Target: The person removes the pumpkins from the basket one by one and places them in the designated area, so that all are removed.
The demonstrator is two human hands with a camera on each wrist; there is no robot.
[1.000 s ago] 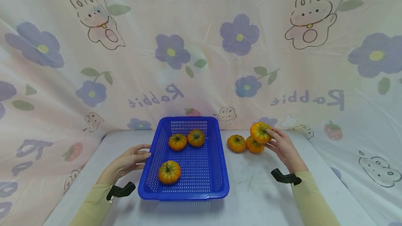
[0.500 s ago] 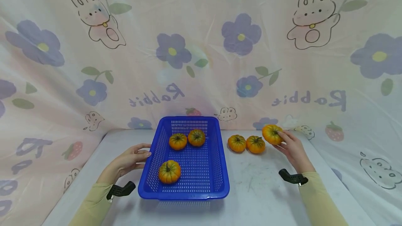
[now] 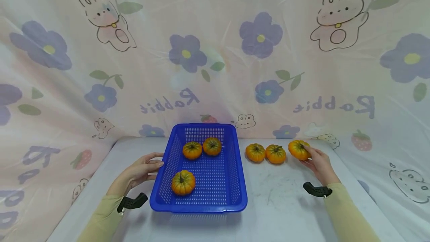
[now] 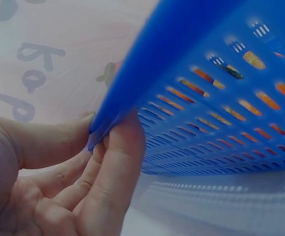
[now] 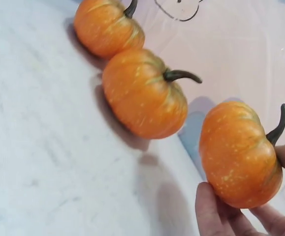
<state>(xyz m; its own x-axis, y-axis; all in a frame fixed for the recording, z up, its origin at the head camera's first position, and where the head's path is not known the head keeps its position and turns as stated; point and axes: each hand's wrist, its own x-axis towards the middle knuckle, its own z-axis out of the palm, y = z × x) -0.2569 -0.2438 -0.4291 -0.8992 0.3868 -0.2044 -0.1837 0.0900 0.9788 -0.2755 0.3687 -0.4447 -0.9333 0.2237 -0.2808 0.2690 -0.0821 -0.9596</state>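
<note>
My right hand [image 3: 320, 163] grips a small orange pumpkin [image 5: 239, 156] with a dark curved stem, thumb near the stem and fingers beneath. Two more pumpkins sit side by side to its left, the nearer one [image 3: 276, 154] and the farther one [image 3: 255, 152]. With thumb and fingers my left hand [image 3: 141, 171] pinches the left rim of a blue perforated plastic basket [image 3: 221, 207]; the left wrist view shows the rim [image 4: 132, 69] between them. Inside the basket lie three pumpkins: one at the front left [image 3: 183, 182] and two at the back [image 3: 192, 150].
A white table [image 3: 275, 204] carries everything. Behind and beside it hangs a pale curtain [image 3: 221, 92] printed with rabbits and purple flowers. Black wrist-worn devices sit on the left forearm [image 3: 132, 202] and the right forearm [image 3: 317, 189].
The right hand has moved right and lower with its pumpkin, away from the two on the table. The left hand has stayed at the basket rim. The head view has shifted slightly.
</note>
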